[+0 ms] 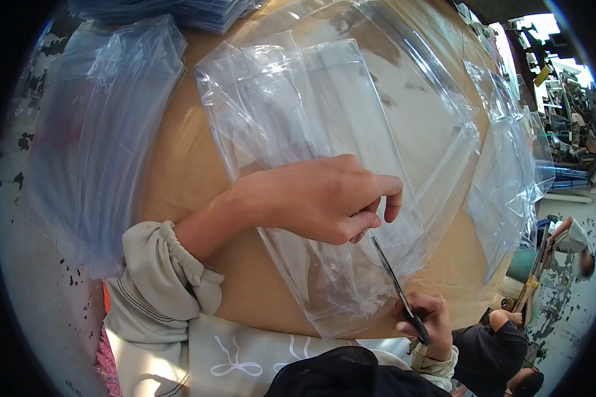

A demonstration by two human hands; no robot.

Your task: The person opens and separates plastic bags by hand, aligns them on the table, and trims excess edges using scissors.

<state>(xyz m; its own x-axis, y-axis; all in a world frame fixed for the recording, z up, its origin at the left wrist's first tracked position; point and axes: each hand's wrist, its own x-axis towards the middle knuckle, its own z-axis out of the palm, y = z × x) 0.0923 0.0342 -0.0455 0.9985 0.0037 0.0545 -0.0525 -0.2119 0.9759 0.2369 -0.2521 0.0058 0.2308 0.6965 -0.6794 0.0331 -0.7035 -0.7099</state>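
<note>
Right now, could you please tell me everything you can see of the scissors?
The scissors have slim, dark, metal-looking blades and a black handle, which the right hand grips. They slant across the clear plastic sheets, handle toward the wearer's body, tips pointing away and ending close to the left hand's fingers. I cannot tell whether the blades are fully closed or touch the plastic.

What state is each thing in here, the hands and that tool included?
Left hand: fingers curled, over the middle plastic; grip unclear.
Right hand: closed around the scissors.
Scissors: held, blades pointing away from the wearer; cannot tell if fully shut.
Middle plastic: spread out, wrinkled.
Left plastic stack: layered, creased.
Right plastic pile: rumpled.
Left sleeve: pushed up, gathered.
Table: partly covered.
</note>
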